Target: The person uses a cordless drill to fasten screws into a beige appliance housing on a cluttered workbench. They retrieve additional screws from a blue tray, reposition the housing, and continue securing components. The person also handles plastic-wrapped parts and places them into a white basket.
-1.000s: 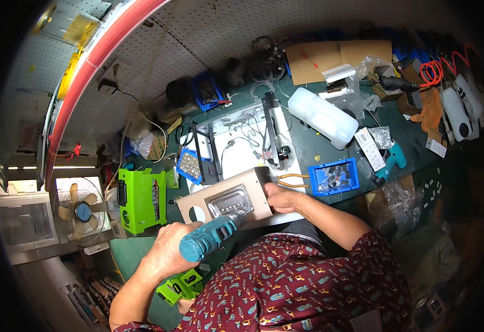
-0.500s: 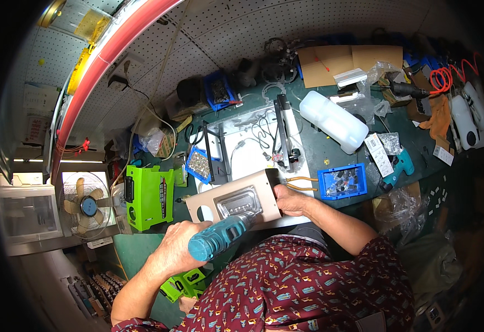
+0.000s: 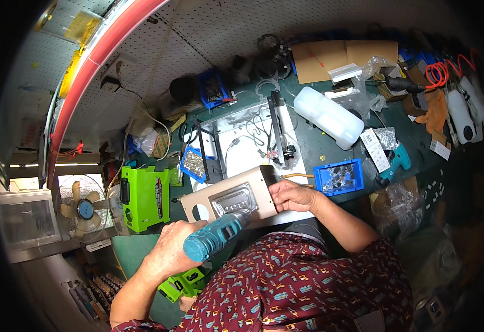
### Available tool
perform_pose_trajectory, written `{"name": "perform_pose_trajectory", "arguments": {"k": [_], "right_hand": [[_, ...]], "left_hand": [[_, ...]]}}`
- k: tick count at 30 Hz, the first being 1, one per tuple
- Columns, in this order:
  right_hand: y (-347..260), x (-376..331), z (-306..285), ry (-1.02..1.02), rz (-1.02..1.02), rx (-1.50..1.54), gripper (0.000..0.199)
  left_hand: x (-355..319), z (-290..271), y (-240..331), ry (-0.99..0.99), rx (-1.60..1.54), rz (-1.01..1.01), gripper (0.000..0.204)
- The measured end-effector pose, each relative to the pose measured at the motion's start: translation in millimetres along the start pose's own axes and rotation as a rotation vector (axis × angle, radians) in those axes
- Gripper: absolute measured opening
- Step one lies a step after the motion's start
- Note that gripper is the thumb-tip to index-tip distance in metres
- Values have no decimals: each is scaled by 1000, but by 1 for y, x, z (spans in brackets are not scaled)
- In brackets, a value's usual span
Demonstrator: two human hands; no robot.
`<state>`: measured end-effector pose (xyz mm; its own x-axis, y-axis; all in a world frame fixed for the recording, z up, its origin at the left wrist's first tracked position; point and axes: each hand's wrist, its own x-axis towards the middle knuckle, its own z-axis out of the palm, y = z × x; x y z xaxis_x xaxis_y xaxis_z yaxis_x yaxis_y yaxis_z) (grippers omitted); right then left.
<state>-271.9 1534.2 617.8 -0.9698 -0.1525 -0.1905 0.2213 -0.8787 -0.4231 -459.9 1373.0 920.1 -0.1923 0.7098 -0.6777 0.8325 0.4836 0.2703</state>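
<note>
Nearest the body, the left hand (image 3: 167, 246) grips a teal power drill (image 3: 214, 239) with its fingers closed; the handle itself is hidden beneath the tool. The drill slants up and to the right, its nose at the lower edge of a recess (image 3: 232, 200) in the tan casing (image 3: 259, 191). Whether the bit touches metal cannot be told.

The casing lies across the near edge of the work area, directly before the torso, its recessed face tipped up toward the person. This attitude appears to be chosen so that the tool meets the recess at a workable angle. The right hand (image 3: 294, 196) is at the casing's dark right end, probably bracing it against the drill's push. Its fingers are curled nearly together; whether they pinch the edge, or some small part, cannot be told.

Pose: the left forearm rises from the lower left, back of the hand uppermost; the right elbow is bent out, with the forearm angled inward.

Just beyond the right hand, a blue bin (image 3: 341, 191) of small parts sits within easy reach (a sensible position, in my judgement). Farther out on the green table (image 3: 308, 149) are a black frame (image 3: 277, 127), a translucent bottle (image 3: 329, 117) lying on its side and, at the back, brown cardboard (image 3: 344, 58).
</note>
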Motion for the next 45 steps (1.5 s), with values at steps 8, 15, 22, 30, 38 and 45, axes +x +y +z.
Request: {"name": "perform_pose_trajectory", "arguments": {"k": [8, 15, 22, 30, 38, 45], "right_hand": [[-5, 0, 30, 201, -59, -336, 22], [-5, 2, 38, 244, -115, -351, 22], [1, 6, 31, 248, -124, -339, 23], [1, 10, 28, 229, -122, -339, 23], [-1, 3, 40, 289, -116, -408, 27], [9, 4, 48, 333, -219, -333, 26]], "left_hand": [[2, -6, 15, -24, 93, 12, 27], [6, -5, 14, -44, 55, -36, 26], [8, -7, 19, -33, 29, -41, 22], [5, -8, 21, -8, 52, -28, 24], [2, -1, 17, 114, 162, 17, 47], [1, -3, 26, 79, 172, 29, 37]]}}
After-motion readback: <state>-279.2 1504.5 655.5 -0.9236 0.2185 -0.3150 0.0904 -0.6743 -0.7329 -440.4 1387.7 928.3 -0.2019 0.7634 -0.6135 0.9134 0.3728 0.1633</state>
